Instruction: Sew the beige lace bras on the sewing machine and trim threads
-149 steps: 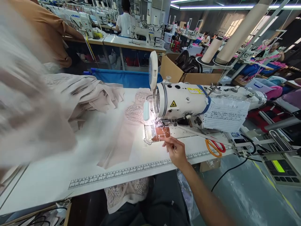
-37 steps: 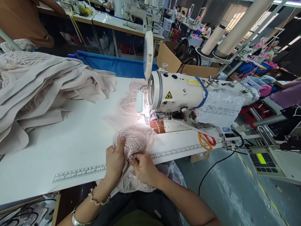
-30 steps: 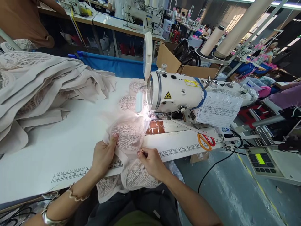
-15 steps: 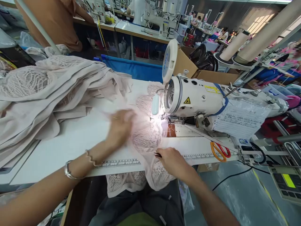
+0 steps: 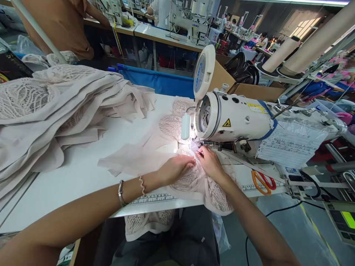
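A light pink lace garment piece (image 5: pixel 191 179) lies under the lit needle area of a white sewing machine (image 5: pixel 230 116), its sheer part spread to the left. My left hand (image 5: pixel 177 169) rests on the lace just in front of the needle, fingers closed together at its scalloped edge. Close on its right, my right hand (image 5: pixel 210 162) pinches small dark tweezers (image 5: pixel 199 153) whose tips point toward the lace edge by the presser foot. The fingers partly hide the lace there. Part of the piece bunches at the table's front edge under my right forearm.
A large pile of similar lace pieces (image 5: pixel 77 92) covers the table's left side. Orange-handled scissors (image 5: pixel 260 183) lie at the right, near a ruler strip (image 5: pixel 155 199) along the front edge. A handwritten sheet (image 5: pixel 290 142) hangs on the machine. Another person (image 5: pixel 58 27) sits beyond.
My left hand has come right from a blurred sweep over the fabric onto the lace. My right hand has moved up to the needle area with the tweezers. The lace has shifted rightward.
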Demonstrator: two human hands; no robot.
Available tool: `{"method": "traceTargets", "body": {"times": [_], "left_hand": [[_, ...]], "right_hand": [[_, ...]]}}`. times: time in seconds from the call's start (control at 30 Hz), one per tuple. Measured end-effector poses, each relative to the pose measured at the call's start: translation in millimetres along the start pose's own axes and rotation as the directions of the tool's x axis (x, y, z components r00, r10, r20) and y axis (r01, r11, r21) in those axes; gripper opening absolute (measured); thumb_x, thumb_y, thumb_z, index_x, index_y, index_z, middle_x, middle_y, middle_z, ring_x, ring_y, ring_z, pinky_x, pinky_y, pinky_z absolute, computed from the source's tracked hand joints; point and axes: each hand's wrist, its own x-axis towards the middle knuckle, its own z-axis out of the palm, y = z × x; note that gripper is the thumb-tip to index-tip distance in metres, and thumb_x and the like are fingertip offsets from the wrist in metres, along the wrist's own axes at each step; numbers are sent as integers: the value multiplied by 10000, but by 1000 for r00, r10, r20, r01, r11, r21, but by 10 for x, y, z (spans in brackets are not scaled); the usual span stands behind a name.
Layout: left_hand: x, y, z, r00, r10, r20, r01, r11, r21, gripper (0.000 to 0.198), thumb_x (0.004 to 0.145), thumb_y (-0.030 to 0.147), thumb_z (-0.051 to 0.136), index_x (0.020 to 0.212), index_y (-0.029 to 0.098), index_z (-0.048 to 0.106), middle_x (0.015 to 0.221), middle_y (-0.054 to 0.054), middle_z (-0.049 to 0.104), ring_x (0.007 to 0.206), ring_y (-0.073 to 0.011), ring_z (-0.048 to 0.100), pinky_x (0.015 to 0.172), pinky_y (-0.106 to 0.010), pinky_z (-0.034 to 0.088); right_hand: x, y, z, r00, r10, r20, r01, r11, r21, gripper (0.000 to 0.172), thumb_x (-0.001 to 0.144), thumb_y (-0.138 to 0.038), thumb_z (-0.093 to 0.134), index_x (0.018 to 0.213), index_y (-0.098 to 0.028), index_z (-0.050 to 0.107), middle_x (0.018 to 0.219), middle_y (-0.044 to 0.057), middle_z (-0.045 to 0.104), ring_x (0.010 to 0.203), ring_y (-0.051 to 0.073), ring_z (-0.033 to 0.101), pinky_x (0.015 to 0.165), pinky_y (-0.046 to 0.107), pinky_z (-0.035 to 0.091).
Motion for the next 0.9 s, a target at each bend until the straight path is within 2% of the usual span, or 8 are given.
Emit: {"method": "traceTargets", "body": {"times": [0.07,0.13,0.27,0.37,0.53,0.7,0.8,0.9], "left_hand": [[50,-55,-8,995,-88,-46,89,996,12,399,1094,258,301,1092,135,682,1097,-104,747,986,-204,692,854,-329,576],[71,-50,15,994,-93,-56,100,985,142,345,1073,263,378,1162,87,660,1209,-164,705,1056,-263,663,865,-387,568],[30,59,68,1000,12,1,-11,884,467,502,1050,362,471,1356,-26,562,1388,-256,608,1222,-362,602,964,-480,526],[13,104,76,997,70,45,-83,830,552,564,1054,411,461,1322,-68,589,1354,-272,633,1290,-386,574,1096,-506,448],[51,62,107,991,125,41,-127,828,546,543,1062,407,430,1269,-58,619,1299,-264,668,1255,-345,616,1085,-436,475],[78,23,100,996,70,61,-89,901,424,533,1049,382,441,1306,-68,566,1341,-295,626,1273,-357,591,1068,-469,484],[102,19,51,992,25,122,-66,938,340,486,1014,379,514,1299,-10,578,1382,-276,595,1266,-377,575,1045,-512,484],[112,11,18,993,13,119,-51,946,321,491,996,397,550,1292,7,585,1385,-254,596,1258,-371,568,1032,-498,480]], "right_hand": [[27,28,175,992,85,-96,-72,989,126,143,914,-254,581,777,-215,570,731,11,657,662,169,551,600,260,312],[16,55,259,981,105,-163,-73,979,189,198,891,-281,585,711,-225,525,640,-15,603,602,157,501,592,260,297],[-51,72,270,972,23,-233,23,981,192,208,885,-287,559,695,-230,498,642,-11,611,593,153,504,598,254,316],[-83,61,281,968,-18,-250,48,992,117,161,911,-267,537,756,-228,529,692,9,662,614,165,561,595,253,336],[-109,77,389,947,-123,-296,114,992,-47,160,969,-221,477,872,-196,602,635,15,664,562,179,606,561,264,355],[-141,73,395,874,-283,-395,243,959,-149,312,1037,-176,382,1011,-144,692,662,46,690,608,182,653,598,261,443],[-164,58,350,902,-308,-302,279,950,-137,356,1042,-153,376,1207,-125,690,888,99,763,806,184,714,728,242,517],[-173,55,334,948,-256,-188,239,965,-112,408,1012,-118,392,1317,-121,661,967,116,768,871,201,720,780,264,546]]}}
